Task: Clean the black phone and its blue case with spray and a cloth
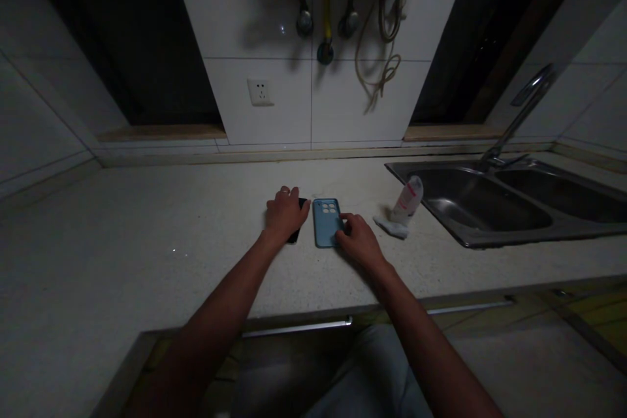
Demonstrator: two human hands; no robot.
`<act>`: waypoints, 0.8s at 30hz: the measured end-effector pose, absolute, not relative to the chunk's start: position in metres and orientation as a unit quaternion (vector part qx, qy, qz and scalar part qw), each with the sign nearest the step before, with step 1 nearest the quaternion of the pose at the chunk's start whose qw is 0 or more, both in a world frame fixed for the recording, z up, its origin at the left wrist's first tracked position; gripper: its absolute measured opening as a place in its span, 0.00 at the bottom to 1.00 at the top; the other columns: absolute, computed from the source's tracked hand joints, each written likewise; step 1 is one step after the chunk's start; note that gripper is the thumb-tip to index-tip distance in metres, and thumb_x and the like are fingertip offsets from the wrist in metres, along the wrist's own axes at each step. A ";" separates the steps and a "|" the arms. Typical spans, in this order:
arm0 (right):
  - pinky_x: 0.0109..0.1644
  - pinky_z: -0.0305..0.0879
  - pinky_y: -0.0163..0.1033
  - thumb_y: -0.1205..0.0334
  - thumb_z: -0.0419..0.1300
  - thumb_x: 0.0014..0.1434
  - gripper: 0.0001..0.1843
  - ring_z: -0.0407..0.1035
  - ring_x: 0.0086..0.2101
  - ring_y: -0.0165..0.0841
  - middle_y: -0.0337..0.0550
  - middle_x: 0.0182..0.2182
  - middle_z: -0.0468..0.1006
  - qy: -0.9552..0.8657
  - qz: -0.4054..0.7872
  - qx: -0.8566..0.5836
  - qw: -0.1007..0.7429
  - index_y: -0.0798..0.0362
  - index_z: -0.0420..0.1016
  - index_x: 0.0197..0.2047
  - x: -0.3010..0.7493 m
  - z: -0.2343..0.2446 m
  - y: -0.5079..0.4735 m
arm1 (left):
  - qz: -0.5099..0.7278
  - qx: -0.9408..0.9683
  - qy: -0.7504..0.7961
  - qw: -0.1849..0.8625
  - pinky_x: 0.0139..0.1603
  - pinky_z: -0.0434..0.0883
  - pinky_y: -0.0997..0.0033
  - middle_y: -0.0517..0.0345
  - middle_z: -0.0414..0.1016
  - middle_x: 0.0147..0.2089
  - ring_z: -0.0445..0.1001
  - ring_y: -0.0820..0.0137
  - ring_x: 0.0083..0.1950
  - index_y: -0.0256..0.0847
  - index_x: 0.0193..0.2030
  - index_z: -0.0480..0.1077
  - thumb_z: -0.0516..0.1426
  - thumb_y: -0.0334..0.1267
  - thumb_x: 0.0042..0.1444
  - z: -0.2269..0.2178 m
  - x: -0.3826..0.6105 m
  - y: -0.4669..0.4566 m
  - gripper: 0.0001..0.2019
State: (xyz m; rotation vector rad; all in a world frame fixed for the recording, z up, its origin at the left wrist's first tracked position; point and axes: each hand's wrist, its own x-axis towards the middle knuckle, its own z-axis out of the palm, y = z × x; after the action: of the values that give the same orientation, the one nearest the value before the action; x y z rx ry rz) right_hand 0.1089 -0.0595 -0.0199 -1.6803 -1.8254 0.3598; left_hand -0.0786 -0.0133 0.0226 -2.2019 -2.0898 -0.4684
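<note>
Case, pale blue and with cut-outs at its far end, lies flat just to the left of my right hand (pixel 358 238); that phone case (pixel 324 225) is touched along its near-side long edge. My thumb reaches over that edge and the fingers curl beside it, a partly closed hand, though from here I cannot tell whether they truly pinch it. My left hand (pixel 284 212) lies over a dark phone (pixel 295 235), fingers loosely bent and a little spread, thumb by the phone's right side; the palm hides most of it, so I cannot tell if it is gripped. Phone and case sit between my hands on the pale counter (pixel 171 287), side by side and apart.

I judge the step in hand to be steadying or taking hold of both pieces. Any lift from here would call for the right fingertips to settle under the case's rim, and the left thumb and fingers to close on the phone's two sides.

To the right of my right hand, a clear bottle (pixel 409 199) stands tilted beside a whitish cloth (pixel 392 227), with the sink (pixel 465 238) farther out.
</note>
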 end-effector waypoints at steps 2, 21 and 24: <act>0.48 0.64 0.39 0.66 0.57 0.56 0.22 0.70 0.41 0.37 0.51 0.44 0.75 -0.703 0.131 -0.630 0.301 0.57 0.74 0.55 0.110 -0.020 -0.059 | -0.161 -0.790 -0.590 0.033 0.66 0.61 0.56 0.42 0.65 0.67 0.64 0.57 0.67 0.39 0.67 0.63 0.47 0.48 0.68 0.021 -0.073 -0.016 0.26; 0.48 0.69 0.50 0.61 0.54 0.57 0.09 0.69 0.40 0.40 0.43 0.38 0.69 -0.396 -0.072 -0.557 0.727 0.47 0.66 0.42 0.184 -0.012 -0.066 | -0.071 -0.867 -0.493 -0.019 0.66 0.63 0.52 0.43 0.77 0.56 0.75 0.55 0.57 0.39 0.51 0.76 0.51 0.41 0.66 0.010 -0.059 -0.020 0.16; 0.50 0.68 0.54 0.58 0.56 0.58 0.13 0.69 0.44 0.43 0.46 0.43 0.69 -0.389 -0.050 -0.584 0.711 0.45 0.63 0.47 0.214 -0.015 -0.064 | -0.059 -0.847 -0.528 -0.015 0.62 0.67 0.54 0.41 0.78 0.53 0.76 0.54 0.56 0.36 0.49 0.77 0.49 0.41 0.66 0.013 -0.059 -0.020 0.17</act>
State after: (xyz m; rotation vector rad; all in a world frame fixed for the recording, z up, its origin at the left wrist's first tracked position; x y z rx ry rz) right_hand 0.2143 -0.0643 -0.0147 -1.2964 -0.8619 -0.1117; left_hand -0.0590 -0.0196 0.0127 -2.6869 -1.6741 -0.1858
